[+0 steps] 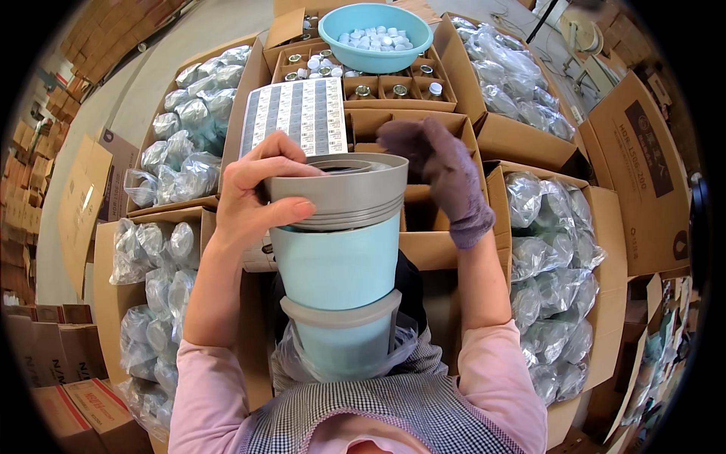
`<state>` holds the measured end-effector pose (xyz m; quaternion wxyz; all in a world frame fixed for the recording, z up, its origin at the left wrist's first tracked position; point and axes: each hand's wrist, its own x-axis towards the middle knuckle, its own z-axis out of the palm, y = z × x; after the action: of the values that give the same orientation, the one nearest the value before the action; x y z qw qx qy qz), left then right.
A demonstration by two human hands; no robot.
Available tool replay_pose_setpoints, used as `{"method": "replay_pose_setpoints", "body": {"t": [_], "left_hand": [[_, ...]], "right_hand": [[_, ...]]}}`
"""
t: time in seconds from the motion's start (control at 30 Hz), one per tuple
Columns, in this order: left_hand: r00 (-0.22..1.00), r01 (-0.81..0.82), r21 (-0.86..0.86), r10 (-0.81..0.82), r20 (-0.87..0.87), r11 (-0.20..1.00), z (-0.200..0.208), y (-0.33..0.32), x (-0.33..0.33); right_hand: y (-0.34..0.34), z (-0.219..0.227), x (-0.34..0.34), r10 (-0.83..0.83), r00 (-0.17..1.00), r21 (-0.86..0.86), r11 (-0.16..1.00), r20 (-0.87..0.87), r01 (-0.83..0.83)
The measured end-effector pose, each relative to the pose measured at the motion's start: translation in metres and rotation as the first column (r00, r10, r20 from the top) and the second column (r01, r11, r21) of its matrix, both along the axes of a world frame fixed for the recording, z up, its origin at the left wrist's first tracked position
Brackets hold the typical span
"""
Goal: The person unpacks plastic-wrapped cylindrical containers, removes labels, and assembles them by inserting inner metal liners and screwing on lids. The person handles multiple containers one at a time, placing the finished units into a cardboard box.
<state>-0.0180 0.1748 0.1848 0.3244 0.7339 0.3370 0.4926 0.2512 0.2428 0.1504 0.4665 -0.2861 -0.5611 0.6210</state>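
A light blue cylindrical container (336, 265) stands upright in front of my torso, its lower end in a clear plastic bag (404, 344). A wide grey ring-shaped top (359, 193) sits on its upper end, and a second grey band (344, 309) goes round it lower down. My bare left hand (265, 185) grips the grey top from the left, thumb on the outer side and fingers over the rim. To the right of the top, my right hand (442, 170), in a dark purple glove, is raised with its fingers stretched out and holds nothing. A sheet of printed labels (295, 113) lies just beyond my left hand.
A light blue basin (327, 38) of white caps rests on a divided carton (401, 108) with bottles. Cartons of plastic-wrapped silvery items (198, 106) stand on both sides. An open divided carton (423, 242) is directly ahead. A large carton flap (631, 219) rises at right.
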Motion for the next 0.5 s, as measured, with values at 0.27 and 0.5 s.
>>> {"method": "replay_pose_setpoints", "body": {"t": [0.27,0.5], "left_hand": [[0.994,-0.089,0.007,0.089,-0.056,0.996,0.013,-0.021,0.005],[0.838,-0.288,0.178,0.338,-0.430,0.941,0.046,-0.058,0.054]], "right_hand": [[-0.015,0.002,-0.037,0.272,0.962,-0.012,0.962,-0.015,-0.272],[-0.024,-0.028,-0.056,0.393,0.768,-0.192,0.816,-0.506,-0.545]]}}
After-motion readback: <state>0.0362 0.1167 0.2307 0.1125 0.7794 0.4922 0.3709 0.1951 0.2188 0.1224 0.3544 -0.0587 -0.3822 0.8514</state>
